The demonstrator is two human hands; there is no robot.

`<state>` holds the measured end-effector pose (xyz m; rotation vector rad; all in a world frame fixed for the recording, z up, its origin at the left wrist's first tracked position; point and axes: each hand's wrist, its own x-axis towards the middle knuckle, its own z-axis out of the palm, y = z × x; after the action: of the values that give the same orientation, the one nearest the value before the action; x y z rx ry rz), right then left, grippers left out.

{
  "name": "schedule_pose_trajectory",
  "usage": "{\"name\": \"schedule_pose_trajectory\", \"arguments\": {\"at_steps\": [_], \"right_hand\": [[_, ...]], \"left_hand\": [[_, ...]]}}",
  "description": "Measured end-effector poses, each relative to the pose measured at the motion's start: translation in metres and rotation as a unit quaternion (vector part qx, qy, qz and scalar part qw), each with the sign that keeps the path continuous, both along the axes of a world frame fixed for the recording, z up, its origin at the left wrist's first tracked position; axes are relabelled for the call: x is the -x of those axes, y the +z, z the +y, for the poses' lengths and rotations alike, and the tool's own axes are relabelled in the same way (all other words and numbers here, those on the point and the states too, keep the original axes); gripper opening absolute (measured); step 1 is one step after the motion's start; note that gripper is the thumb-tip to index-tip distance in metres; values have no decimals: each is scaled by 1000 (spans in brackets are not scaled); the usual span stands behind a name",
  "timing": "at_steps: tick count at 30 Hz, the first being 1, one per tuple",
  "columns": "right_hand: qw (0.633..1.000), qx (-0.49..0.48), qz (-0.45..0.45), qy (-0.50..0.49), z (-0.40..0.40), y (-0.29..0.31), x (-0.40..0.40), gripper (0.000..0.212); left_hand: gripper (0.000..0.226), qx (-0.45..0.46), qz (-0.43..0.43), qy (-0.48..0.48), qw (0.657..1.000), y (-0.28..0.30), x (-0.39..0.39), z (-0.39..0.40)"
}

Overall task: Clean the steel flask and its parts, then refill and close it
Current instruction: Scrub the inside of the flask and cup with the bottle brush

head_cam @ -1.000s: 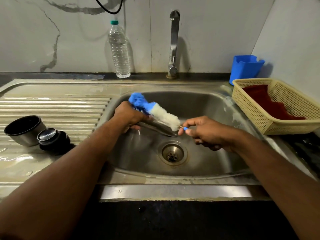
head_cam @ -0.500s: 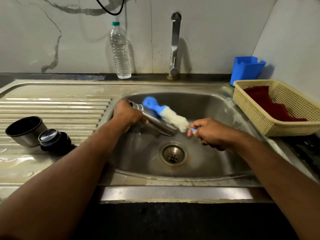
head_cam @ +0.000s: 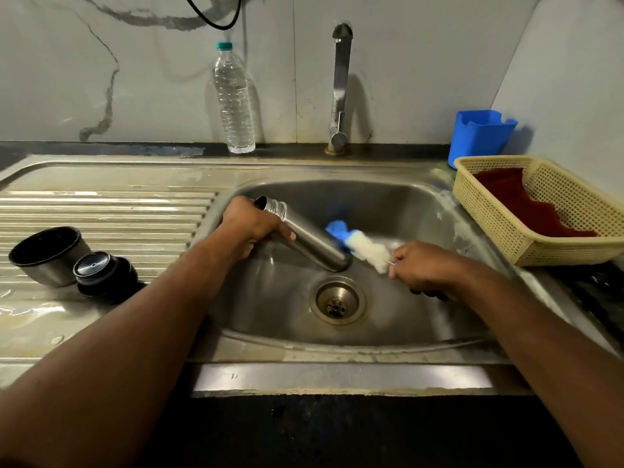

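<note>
l hand [head_cam: 251, 228] grips flask [head_cam: 304, 236] over sink [head_cam: 388, 336]; r hand [head_cam: 423, 270] pinches brush [head_cam: 359, 243].

The bottle brush [head_cam: 359, 243] has slid off the top of the steel flask [head_cam: 304, 236] and away from the left hand [head_cam: 251, 228] that grips the flask near its neck; its blue tip now sits beside the flask's lower end, just ahead of the right hand [head_cam: 425, 270] pinching the handle. That hand has drawn back to the right, leaving the flask's threaded mouth uncovered.
</note>
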<state>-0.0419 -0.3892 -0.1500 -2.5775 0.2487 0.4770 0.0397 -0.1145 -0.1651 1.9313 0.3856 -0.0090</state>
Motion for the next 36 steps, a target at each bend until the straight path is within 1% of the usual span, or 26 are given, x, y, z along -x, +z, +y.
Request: {"name": "schedule_pose_trajectory", "arguments": {"at_steps": [1,2,3,4,6,7,8,12,15,17,19,20,21,22,24,26,28,32,34,36], "right_hand": [[1000,-10,7,-3,0,-1,1,19],[999,-49,12,1,1,0,1,20],[995,-101,13,9,4,2,0,21],[988,-153,8,18,6,4,0,24],[975,-219,-26,31,10,8,-3,29],[971,-230,-48,35,12,9,-4,30],[968,-237,-69,36,12,10,-4,29],[951,-260,-162,45,12,12,-3,25],[927,-257,-265,72,10,15,-5,18],[915,-231,-316,94,4,16,-7,16],[911,-175,-353,118,-3,15,-8,16],[911,-155,-358,133,-6,14,-8,17],[913,-143,-353,146,-8,14,-8,17],[918,-131,-341,153,-10,14,-9,18],[931,-97,-315,157,-12,11,-9,18],[938,-66,-308,145,-12,8,-10,19],[939,-59,-313,128,-10,6,-11,21],[940,-50,-316,119,-5,6,-11,23],[942,-52,-307,128,-5,8,-9,22],[947,-45,-288,136,-4,12,-5,20]], "left_hand": [[107,23,-4,3,1000,1,-1,-1],[114,42,-8,3,999,1,-3,0],[115,60,-13,3,998,1,-4,0],[102,70,-17,3,997,3,-2,-1],[65,78,-25,7,997,9,3,-2],[57,84,-33,3,996,10,5,-3],[54,95,-40,-8,995,12,7,-4],[53,203,-66,-64,975,20,10,-2],[50,264,-82,-87,957,21,5,0],[42,275,-87,-93,953,19,1,0],[35,254,-87,-92,959,15,-1,-1],[40,227,-83,-93,966,14,-1,-2],[47,198,-74,-97,973,12,-2,-2],[47,165,-62,-107,979,11,-1,-2],[34,121,-34,-130,983,9,0,-3],[34,104,-12,-154,983,10,2,-3],[36,90,-3,-168,982,13,5,-2],[64,59,9,-174,983,15,9,-2],[63,52,-4,-159,986,13,8,-1],[50,47,-35,-134,989,12,8,0]]}}
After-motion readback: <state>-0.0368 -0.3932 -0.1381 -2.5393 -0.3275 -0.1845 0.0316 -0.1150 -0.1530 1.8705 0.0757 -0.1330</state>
